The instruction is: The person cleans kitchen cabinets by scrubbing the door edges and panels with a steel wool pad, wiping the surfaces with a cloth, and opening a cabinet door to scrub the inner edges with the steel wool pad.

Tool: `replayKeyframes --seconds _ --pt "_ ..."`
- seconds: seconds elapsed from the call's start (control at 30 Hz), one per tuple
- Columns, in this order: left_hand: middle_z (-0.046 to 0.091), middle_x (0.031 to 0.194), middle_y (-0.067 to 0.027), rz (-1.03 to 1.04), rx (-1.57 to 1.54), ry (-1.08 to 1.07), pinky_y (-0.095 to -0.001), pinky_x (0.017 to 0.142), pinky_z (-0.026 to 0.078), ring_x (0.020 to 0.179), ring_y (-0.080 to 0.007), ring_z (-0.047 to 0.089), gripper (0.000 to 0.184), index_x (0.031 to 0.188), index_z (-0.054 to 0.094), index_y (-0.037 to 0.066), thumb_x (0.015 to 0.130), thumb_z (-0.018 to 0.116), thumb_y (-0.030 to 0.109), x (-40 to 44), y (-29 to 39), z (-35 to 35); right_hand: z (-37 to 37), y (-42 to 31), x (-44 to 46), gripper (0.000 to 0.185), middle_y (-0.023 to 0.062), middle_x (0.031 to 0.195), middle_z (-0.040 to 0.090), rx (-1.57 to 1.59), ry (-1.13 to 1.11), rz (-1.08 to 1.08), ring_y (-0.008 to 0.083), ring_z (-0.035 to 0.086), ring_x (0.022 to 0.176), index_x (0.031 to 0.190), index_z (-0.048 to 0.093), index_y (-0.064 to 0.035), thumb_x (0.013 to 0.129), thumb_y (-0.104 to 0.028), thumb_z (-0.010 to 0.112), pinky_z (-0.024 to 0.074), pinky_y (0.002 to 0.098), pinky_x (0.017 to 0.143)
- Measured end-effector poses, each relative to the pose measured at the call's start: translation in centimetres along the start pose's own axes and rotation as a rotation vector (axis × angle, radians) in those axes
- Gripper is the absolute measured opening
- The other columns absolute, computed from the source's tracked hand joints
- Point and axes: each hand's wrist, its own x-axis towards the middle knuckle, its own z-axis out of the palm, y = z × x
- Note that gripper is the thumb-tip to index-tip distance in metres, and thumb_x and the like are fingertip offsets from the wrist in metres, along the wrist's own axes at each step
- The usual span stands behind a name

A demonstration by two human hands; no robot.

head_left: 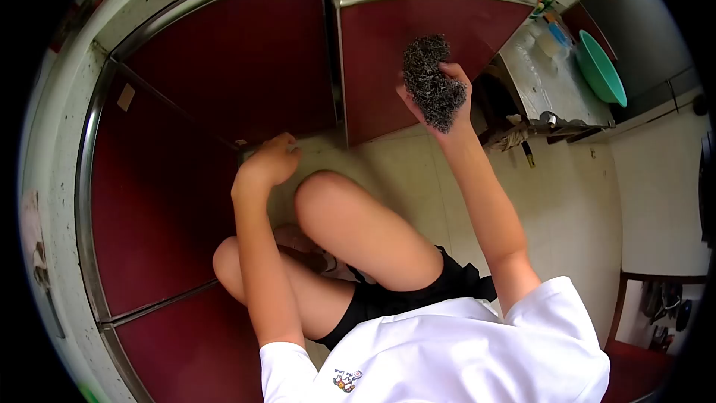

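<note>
My right hand (459, 97) is closed round dark grey steel wool (431, 82), a curly tangle that spreads past the fingers and hides part of the palm. Behind it stands a dark red cabinet door (373, 67) with a metal top edge, swung out from the cabinet; I cannot tell whether the wool touches it. Low by the other red cabinet panels (239, 60), my left hand (272, 160) hangs with its fingers loosely bent and apart, holding nothing that shows. Its fingertips are near the panel's bottom edge.
My bent knees (328, 201) are between my arms, over the pale tiled floor (410, 179). A speckled counter edge (63, 142) curves round the left. At the right, a low table (533, 67) bears a green basin (600, 67). Further down is a shelf with dark items (660, 306).
</note>
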Motion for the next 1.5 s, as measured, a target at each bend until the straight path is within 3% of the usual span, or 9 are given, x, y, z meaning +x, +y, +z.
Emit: replayKeyframes --seconds 0.13,0.5,0.73,0.93,1.0,1.2,1.33,1.43,1.5 --pt "0.059 0.128 -0.0192 -0.036 0.007 0.087 -0.0418 0.100 0.045 0.119 -0.0342 0.057 0.048 0.137 0.048 0.007 0.094 0.048 0.028 -0.8 -1.0 -0.5 2.0 0.8 -1.0 0.038 0.0130 0.099 0.068 -0.147 0.145 -0.083 0.0254 0.066 0.084 0.107 0.062 -0.0008 0.080 -0.027 0.059 0.0578 0.0399 0.082" --pt "0.062 0.121 -0.0152 0.078 -0.048 0.002 -0.0366 0.095 0.046 0.111 -0.0290 0.059 0.039 0.129 0.055 0.007 0.096 0.046 0.025 2.3 4.1 -0.1 3.9 -3.8 4.5 0.023 0.0077 0.085 0.066 -0.630 0.145 0.058 0.0170 0.063 0.070 0.095 0.062 -0.0033 0.080 -0.019 0.062 0.0536 0.0291 0.063" --pt "0.062 0.117 -0.0113 0.225 -0.148 0.034 -0.0358 0.093 0.047 0.105 -0.0246 0.060 0.037 0.130 0.053 0.010 0.096 0.046 0.022 5.4 7.3 -0.6 5.6 -3.6 6.2 0.023 0.0069 0.086 0.063 -0.696 0.222 -0.026 0.0170 0.061 0.068 0.097 0.060 -0.0040 0.080 -0.020 0.061 0.0494 0.0271 0.058" --pt "0.059 0.111 -0.0096 0.506 -0.336 0.428 -0.0340 0.088 0.047 0.102 -0.0229 0.058 0.035 0.123 0.053 0.009 0.088 0.053 0.007 9.0 10.1 1.2 4.9 -3.4 6.1 0.028 0.0083 0.087 0.061 -0.745 0.104 -0.009 0.0169 0.062 0.076 0.105 0.057 -0.0018 0.080 -0.015 0.062 0.0510 0.0289 0.059" --pt "0.059 0.110 -0.0151 0.581 -0.561 0.568 -0.0412 0.087 0.048 0.098 -0.0310 0.060 0.038 0.119 0.047 0.006 0.082 0.057 0.005 10.2 11.4 1.3 4.4 -2.3 6.3 0.036 0.0083 0.093 0.060 -0.826 0.037 -0.147 0.0157 0.061 0.078 0.115 0.053 -0.0020 0.081 -0.012 0.061 0.0523 0.0299 0.058" --pt "0.054 0.107 -0.0200 0.600 -0.484 0.769 -0.0395 0.083 0.049 0.099 -0.0332 0.057 0.039 0.116 0.044 0.001 0.080 0.058 0.003 12.7 12.1 1.8 4.6 -2.0 6.6 0.040 0.0072 0.095 0.058 -0.711 0.051 -0.114 0.0154 0.059 0.080 0.119 0.050 -0.0025 0.082 -0.010 0.060 0.0563 0.0332 0.062" --pt "0.054 0.106 -0.0200 0.535 -0.588 0.708 -0.0403 0.084 0.049 0.103 -0.0331 0.056 0.038 0.116 0.044 -0.001 0.080 0.057 0.002 12.3 13.3 2.0 3.6 -2.2 6.2 0.042 0.0076 0.094 0.060 -0.777 0.098 -0.146 0.0179 0.062 0.078 0.123 0.051 -0.0066 0.082 -0.012 0.059 0.0549 0.0330 0.066" --pt "0.056 0.106 -0.0200 0.555 -0.587 0.718 -0.0409 0.084 0.049 0.101 -0.0334 0.057 0.037 0.116 0.045 -0.001 0.081 0.057 0.002 12.2 13.2 1.6 3.2 -2.9 5.4 0.037 0.0067 0.096 0.058 -0.773 0.158 -0.194 0.0142 0.058 0.079 0.117 0.052 -0.0021 0.082 -0.009 0.060 0.0536 0.0296 0.065" --pt "0.057 0.108 -0.0192 0.502 -0.570 0.689 -0.0409 0.083 0.050 0.098 -0.0328 0.059 0.037 0.117 0.046 0.000 0.082 0.056 0.003 11.5 13.1 1.4 2.3 -3.5 5.6 0.033 0.0072 0.096 0.059 -1.002 0.201 -0.578 0.0114 0.057 0.082 0.114 0.054 -0.0011 0.082 -0.006 0.061 0.0502 0.0267 0.066"
